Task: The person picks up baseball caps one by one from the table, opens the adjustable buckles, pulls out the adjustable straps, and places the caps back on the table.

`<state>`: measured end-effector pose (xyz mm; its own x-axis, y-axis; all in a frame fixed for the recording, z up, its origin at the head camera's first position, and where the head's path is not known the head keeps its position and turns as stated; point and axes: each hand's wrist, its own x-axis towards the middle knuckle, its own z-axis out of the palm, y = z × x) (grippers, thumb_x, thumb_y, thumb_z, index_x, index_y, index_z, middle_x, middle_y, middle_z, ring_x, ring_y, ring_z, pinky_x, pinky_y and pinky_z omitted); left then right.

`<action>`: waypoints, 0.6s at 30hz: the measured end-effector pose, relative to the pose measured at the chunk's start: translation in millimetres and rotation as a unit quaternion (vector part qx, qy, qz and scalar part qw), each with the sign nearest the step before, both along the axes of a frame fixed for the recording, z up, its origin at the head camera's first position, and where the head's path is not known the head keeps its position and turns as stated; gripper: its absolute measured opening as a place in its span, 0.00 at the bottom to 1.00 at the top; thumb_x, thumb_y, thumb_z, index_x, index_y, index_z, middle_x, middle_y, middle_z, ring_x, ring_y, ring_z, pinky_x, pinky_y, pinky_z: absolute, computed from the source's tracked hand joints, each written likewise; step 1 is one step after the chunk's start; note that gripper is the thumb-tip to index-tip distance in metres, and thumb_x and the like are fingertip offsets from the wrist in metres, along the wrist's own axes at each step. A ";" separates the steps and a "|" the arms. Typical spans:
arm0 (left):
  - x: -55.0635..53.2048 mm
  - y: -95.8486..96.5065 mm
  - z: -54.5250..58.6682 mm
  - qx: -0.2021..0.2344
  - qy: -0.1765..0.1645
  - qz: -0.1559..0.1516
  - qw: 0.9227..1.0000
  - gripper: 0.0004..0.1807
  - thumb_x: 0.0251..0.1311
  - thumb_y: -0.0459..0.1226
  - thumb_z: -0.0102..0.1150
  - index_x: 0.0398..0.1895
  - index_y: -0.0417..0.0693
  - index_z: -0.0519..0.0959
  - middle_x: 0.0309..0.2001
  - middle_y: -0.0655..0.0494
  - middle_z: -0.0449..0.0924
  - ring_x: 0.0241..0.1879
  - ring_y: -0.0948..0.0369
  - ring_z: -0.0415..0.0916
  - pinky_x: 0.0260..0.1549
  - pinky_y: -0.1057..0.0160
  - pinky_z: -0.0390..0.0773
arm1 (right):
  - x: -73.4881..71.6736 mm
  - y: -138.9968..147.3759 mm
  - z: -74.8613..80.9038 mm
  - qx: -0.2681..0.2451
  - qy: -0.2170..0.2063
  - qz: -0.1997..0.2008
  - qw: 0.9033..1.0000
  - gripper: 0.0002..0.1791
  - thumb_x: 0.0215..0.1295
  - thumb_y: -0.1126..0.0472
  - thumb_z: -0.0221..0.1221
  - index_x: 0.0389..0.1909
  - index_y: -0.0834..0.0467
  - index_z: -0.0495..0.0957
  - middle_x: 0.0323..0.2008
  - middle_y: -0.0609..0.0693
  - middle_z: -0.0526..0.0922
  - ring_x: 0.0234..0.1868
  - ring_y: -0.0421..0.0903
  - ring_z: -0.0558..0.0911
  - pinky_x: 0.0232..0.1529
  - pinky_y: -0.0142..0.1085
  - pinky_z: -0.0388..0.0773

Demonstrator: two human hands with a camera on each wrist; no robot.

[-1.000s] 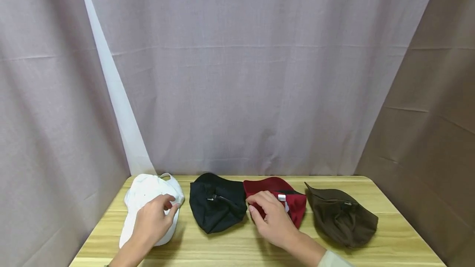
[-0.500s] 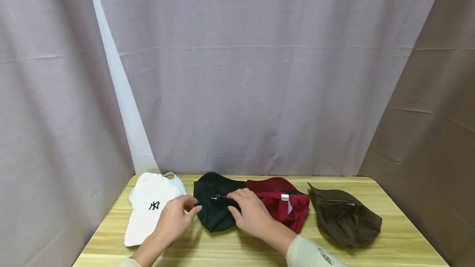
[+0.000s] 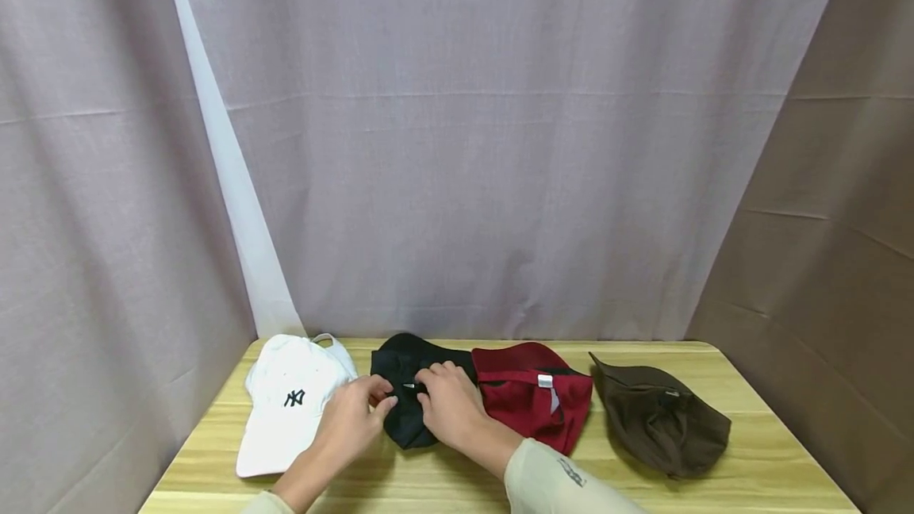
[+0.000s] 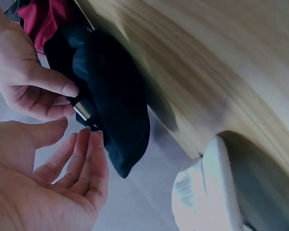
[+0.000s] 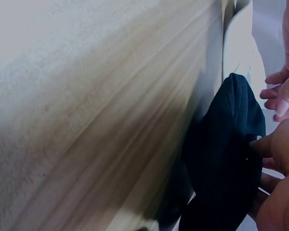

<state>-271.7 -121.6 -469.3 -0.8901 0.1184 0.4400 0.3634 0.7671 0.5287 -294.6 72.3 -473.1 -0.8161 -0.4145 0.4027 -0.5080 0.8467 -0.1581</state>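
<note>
A black cap [image 3: 403, 419] lies with its opening and back strap towards me, in the middle-left of the table. My left hand [image 3: 353, 415] hovers at its left side, fingers loosely bent and holding nothing. In the left wrist view its fingertips [image 4: 94, 134] come close to the strap's metal buckle [image 4: 83, 110]. My right hand [image 3: 451, 407] is over the right part of the cap. Its thumb [image 5: 262, 146] touches the strap beside the buckle in the right wrist view, with the other fingers bent against the cap and partly hidden.
A white cap [image 3: 282, 395] with a black emblem lies at the left. A red cap [image 3: 531, 411] adjoins the black one, and a dark brown cap [image 3: 664, 427] lies farther right. The wooden table [image 3: 771, 450] is bordered by grey curtains [image 3: 457, 181].
My left hand has moved right from over the white cap to the black cap. My right hand has moved left from the red cap onto the black cap's strap.
</note>
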 end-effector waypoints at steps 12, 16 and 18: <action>-2.2 13.9 9.5 0.071 -0.017 -0.102 0.992 0.18 0.64 0.27 0.70 0.56 0.48 0.85 0.59 0.54 0.85 0.60 0.52 0.80 0.59 0.49 0.81 | 6.1 23.6 13.2 -0.066 0.007 0.032 0.997 0.07 0.68 0.68 0.67 0.38 0.51 0.86 0.38 0.45 0.89 0.46 0.44 0.82 0.51 0.39 0.75; -12.3 17.6 13.4 0.027 0.019 -0.122 0.992 0.23 0.65 0.28 0.69 0.63 0.50 0.84 0.71 0.53 0.80 0.73 0.44 0.71 0.70 0.35 0.68 | 9.8 32.2 20.3 -0.127 -0.028 0.034 0.991 0.08 0.68 0.69 0.66 0.38 0.51 0.86 0.40 0.45 0.90 0.50 0.46 0.82 0.57 0.45 0.74; -17.8 18.6 15.3 0.001 0.030 -0.136 0.990 0.22 0.66 0.29 0.69 0.62 0.52 0.85 0.70 0.53 0.81 0.74 0.42 0.69 0.69 0.33 0.64 | 10.6 36.5 23.0 -0.161 -0.059 0.034 0.985 0.09 0.69 0.69 0.65 0.39 0.51 0.85 0.40 0.45 0.90 0.51 0.47 0.82 0.63 0.49 0.74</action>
<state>-289.5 -102.9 -454.0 -0.7980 0.3493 0.4911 0.5868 0.6357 0.5015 -284.0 108.9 -450.1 -0.8397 -0.3359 0.4266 -0.5239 0.7079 -0.4737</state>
